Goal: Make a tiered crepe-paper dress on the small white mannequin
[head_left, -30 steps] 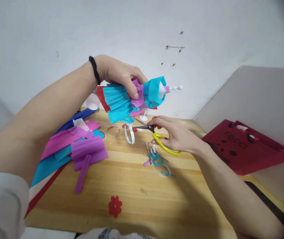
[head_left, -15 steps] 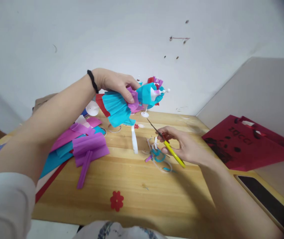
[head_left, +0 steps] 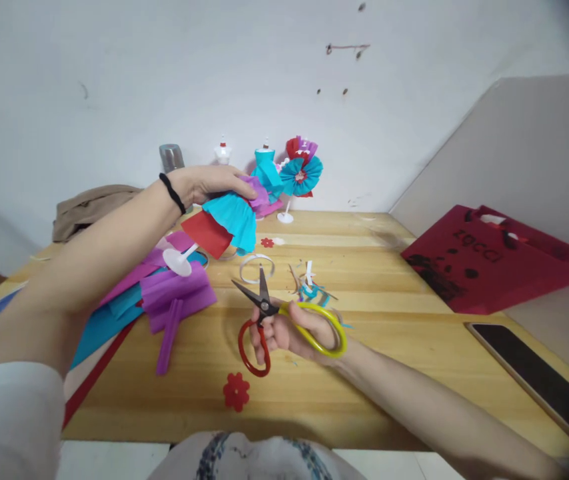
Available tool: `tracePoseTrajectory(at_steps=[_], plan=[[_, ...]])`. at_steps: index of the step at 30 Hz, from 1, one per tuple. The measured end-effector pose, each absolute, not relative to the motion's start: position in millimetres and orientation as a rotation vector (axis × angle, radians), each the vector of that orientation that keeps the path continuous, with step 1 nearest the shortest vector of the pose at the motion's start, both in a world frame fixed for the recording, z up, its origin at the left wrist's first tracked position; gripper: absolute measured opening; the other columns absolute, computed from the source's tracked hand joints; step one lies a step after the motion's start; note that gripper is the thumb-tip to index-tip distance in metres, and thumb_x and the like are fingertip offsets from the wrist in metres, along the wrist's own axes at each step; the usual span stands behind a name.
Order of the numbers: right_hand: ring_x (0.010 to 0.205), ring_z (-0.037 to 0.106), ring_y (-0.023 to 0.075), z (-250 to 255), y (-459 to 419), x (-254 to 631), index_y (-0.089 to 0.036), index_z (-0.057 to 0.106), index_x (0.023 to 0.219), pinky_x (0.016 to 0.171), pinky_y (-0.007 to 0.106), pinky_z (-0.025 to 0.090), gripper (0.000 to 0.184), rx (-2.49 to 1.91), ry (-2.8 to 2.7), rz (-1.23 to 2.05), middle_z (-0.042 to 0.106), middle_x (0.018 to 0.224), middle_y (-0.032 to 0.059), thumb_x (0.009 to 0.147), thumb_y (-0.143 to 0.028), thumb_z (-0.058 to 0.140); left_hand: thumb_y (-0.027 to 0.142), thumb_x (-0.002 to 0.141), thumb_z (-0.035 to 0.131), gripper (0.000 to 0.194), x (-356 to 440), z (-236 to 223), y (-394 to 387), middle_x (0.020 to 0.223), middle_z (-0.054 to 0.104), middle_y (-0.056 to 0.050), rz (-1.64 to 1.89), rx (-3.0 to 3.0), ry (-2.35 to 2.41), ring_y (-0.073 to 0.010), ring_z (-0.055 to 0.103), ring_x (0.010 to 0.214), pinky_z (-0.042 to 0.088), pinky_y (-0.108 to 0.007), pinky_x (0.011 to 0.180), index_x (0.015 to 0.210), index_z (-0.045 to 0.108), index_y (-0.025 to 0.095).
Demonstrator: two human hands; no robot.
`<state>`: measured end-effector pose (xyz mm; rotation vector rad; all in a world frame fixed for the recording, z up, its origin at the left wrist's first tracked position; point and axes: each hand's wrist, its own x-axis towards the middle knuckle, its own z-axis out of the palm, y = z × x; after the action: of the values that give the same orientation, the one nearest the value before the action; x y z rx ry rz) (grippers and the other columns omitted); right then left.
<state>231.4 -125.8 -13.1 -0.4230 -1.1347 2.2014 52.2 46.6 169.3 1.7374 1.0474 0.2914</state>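
My left hand (head_left: 209, 185) is closed around a small doll form dressed in a pleated blue, purple and red paper dress (head_left: 232, 217), held tilted above the wooden table (head_left: 364, 373); its white stand (head_left: 178, 261) points down to the left. My right hand (head_left: 294, 333) grips a pair of scissors (head_left: 264, 313) with one red and one yellow handle, blades apart and pointing away from me, low over the table's middle.
Crepe paper sheets in purple, blue and red (head_left: 164, 293) lie at left. Paper scraps and a white ring (head_left: 257, 267) sit mid-table, a red paper flower (head_left: 236, 391) near me. Dressed mannequins (head_left: 284, 170) stand by the wall. A red bag (head_left: 484, 260) and a dark phone (head_left: 539, 380) lie at right.
My left hand lowered the dressed doll form and swung it leftward. My right hand drew the scissors back toward me and the blades opened. The view tilted, revealing the mannequins by the wall.
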Motion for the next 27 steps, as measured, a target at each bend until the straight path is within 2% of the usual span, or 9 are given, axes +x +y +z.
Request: tracePoseTrajectory(at_steps=[4, 8, 11, 15, 22, 27], plan=[[0.075, 0.068, 0.0218, -20, -130, 214, -0.018, 0.059, 0.105, 0.076, 0.039, 0.051, 0.060, -0.337, -0.768, 2.206, 0.070, 0.087, 0.0062, 0.079, -0.071, 0.067, 0.023, 0.072, 0.076, 0.013, 51, 157, 49, 0.077, 0.075, -0.003, 0.310, 1.631, 1.110, -0.0242, 0.070, 0.096, 0.053, -0.033, 0.089, 0.079, 0.069, 0.015], [0.072, 0.065, 0.0212, -22, -134, 192, -0.019, 0.058, 0.102, 0.074, 0.038, 0.049, 0.055, -0.311, -0.577, 2.213, 0.069, 0.082, 0.0052, 0.083, -0.071, 0.061, 0.024, 0.065, 0.084, 0.023, 53, 151, 55, 0.072, 0.074, -0.004, 0.254, 1.648, 1.127, -0.0187, 0.068, 0.077, 0.053, -0.031, 0.083, 0.078, 0.069, 0.014], [0.070, 0.063, 0.0218, -18, -134, 177, -0.020, 0.056, 0.100, 0.073, 0.039, 0.048, 0.055, -0.325, -0.512, 2.233, 0.066, 0.076, 0.0034, 0.084, -0.072, 0.057, 0.030, 0.062, 0.088, 0.030, 59, 152, 59, 0.069, 0.072, -0.002, 0.209, 1.695, 1.186, -0.0176, 0.068, 0.076, 0.053, -0.032, 0.085, 0.078, 0.067, 0.016], [0.070, 0.061, 0.0203, -9, -131, 166, -0.020, 0.055, 0.097, 0.070, 0.037, 0.047, 0.052, -0.339, -0.398, 2.175, 0.065, 0.078, 0.0039, 0.085, -0.071, 0.055, 0.029, 0.073, 0.082, 0.024, 69, 155, 58, 0.064, 0.068, 0.002, 0.140, 1.710, 1.303, -0.0157, 0.068, 0.078, 0.050, -0.030, 0.089, 0.079, 0.063, 0.015], [0.066, 0.058, 0.0185, -3, -126, 164, -0.019, 0.055, 0.092, 0.065, 0.034, 0.046, 0.049, -0.373, -0.262, 2.096, 0.064, 0.078, 0.0048, 0.084, -0.068, 0.057, 0.022, 0.073, 0.079, 0.018, 74, 158, 52, 0.060, 0.066, -0.001, 0.137, 1.741, 1.345, -0.0217, 0.067, 0.084, 0.049, -0.035, 0.087, 0.077, 0.062, 0.016], [0.064, 0.057, 0.0177, 2, -122, 165, -0.019, 0.056, 0.092, 0.062, 0.032, 0.045, 0.048, -0.336, -0.241, 2.066, 0.063, 0.075, 0.0040, 0.086, -0.067, 0.057, 0.019, 0.076, 0.074, 0.012, 74, 161, 52, 0.064, 0.067, 0.001, 0.127, 1.723, 1.314, -0.0144, 0.062, 0.071, 0.050, -0.031, 0.084, 0.081, 0.064, 0.014]])
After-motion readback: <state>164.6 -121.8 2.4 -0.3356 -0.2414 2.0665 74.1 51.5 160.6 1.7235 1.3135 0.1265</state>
